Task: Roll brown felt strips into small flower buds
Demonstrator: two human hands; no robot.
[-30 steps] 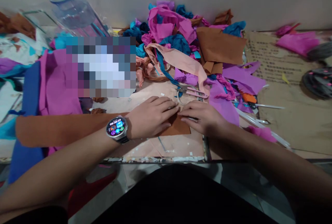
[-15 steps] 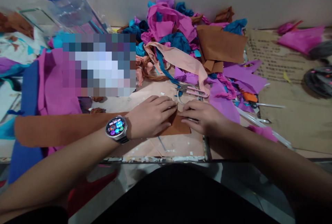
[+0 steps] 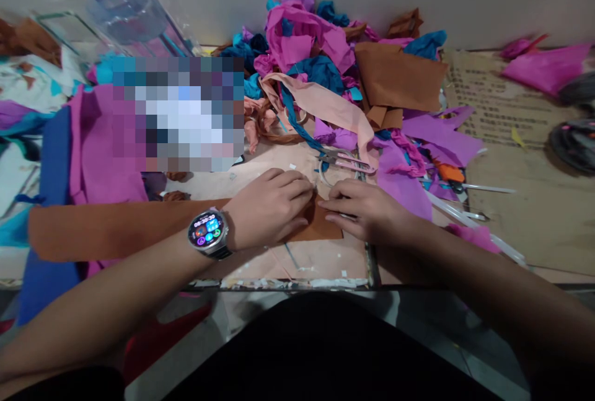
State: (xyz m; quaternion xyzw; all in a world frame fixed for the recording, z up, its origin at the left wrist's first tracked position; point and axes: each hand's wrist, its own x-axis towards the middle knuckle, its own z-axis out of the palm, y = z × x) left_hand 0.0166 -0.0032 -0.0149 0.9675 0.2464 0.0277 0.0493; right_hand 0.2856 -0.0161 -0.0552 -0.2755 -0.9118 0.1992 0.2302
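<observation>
Littered worktable [image 3: 320, 264]. Left hand [image 3: 272, 206] covers brown strip [image 3: 116, 227], fingers together; right hand [image 3: 372, 209] curled; whether pinching, I can't tell. Best held flat.

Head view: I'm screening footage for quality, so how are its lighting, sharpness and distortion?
Head view: dim light, with little detail in the dark clothing, though the watch screen glows; head view: shadow beneath the right forearm; head view: print on the cardboard is too soft to read, a pixelated block masks one area, and the bottle leans, perhaps from wide-angle stretch.
</observation>
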